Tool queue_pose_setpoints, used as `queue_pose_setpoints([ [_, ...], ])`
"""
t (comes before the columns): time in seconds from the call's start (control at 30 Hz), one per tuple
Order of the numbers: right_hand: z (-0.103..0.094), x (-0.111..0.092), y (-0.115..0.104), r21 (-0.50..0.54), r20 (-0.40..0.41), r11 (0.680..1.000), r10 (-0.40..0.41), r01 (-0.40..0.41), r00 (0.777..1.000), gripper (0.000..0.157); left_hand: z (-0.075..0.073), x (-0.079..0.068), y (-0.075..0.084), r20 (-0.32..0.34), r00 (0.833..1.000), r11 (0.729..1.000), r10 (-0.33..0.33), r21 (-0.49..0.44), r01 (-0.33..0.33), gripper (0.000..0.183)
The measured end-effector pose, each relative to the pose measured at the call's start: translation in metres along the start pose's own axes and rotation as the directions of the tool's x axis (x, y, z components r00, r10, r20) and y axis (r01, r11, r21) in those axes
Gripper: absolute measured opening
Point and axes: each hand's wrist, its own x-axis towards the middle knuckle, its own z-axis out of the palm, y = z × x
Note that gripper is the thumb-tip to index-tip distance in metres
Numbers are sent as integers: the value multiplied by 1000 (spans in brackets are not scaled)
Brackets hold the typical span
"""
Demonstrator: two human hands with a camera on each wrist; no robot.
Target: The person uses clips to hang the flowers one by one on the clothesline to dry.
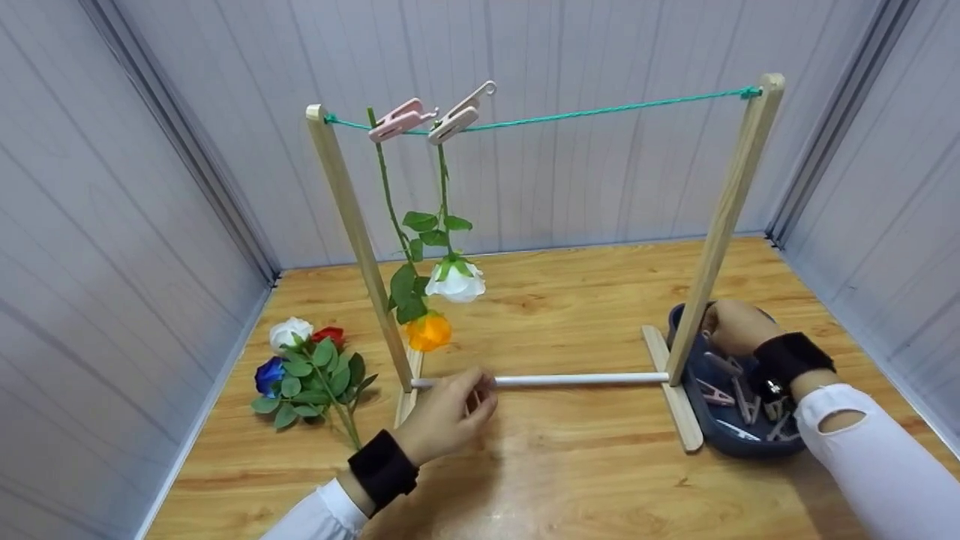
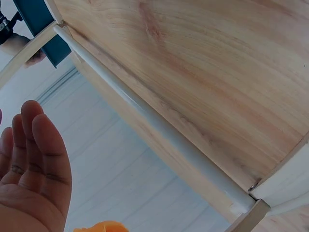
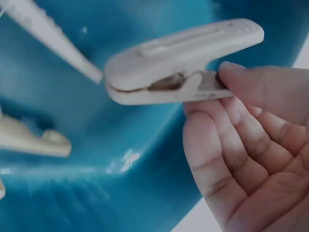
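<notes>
My right hand (image 1: pixel 741 328) is inside the dark blue basin (image 1: pixel 739 448) at the right. In the right wrist view its thumb and fingers pinch one arm of a pale clothespin (image 3: pixel 145 67), whose jaws are closed. My left hand (image 1: pixel 448 416) hovers in front of the white rod (image 1: pixel 581 379), its fingers loosely bent and its palm bare in the left wrist view. From the green cord (image 1: pixel 600 113) hang an orange rose (image 1: pixel 429 332) and a white rose (image 1: pixel 455 282), heads down, clipped by a pink clothespin (image 1: pixel 399 121) and a beige clothespin (image 1: pixel 454 124).
More clothespins (image 1: pixel 746 401) lie in the basin. The wooden frame's left post (image 1: pixel 352 217) and right post (image 1: pixel 724 225) stand upright, the right one beside the basin. At the left lie a blue rose (image 1: pixel 269 376), a red rose (image 1: pixel 330 337) and another white rose (image 1: pixel 290 334).
</notes>
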Motion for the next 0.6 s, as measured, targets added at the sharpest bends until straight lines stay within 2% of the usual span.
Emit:
queue_pose_setpoints([
  [0.2, -15, -16, -5, 122, -110, 992, 36, -23, 993, 1, 0, 0, 1, 11, 1000, 1000, -8, -3, 8, 9],
  [0.37, -31, -32, -19, 185, -226, 983, 51, -8, 973, 9, 0, 1, 0, 6, 1000, 1000, 7, -10, -7, 7],
  [0.5, -50, -47, -33, 284, -301, 958, 52, 37, 952, 13, 1, 2, 1, 8, 1000, 1000, 10, -18, -10, 7],
  [0.6, -65, -59, -45, 384, -336, 917, 30, 107, 941, 10, 1, 3, 1, 9, 1000, 1000, 7, -30, -7, 7],
])
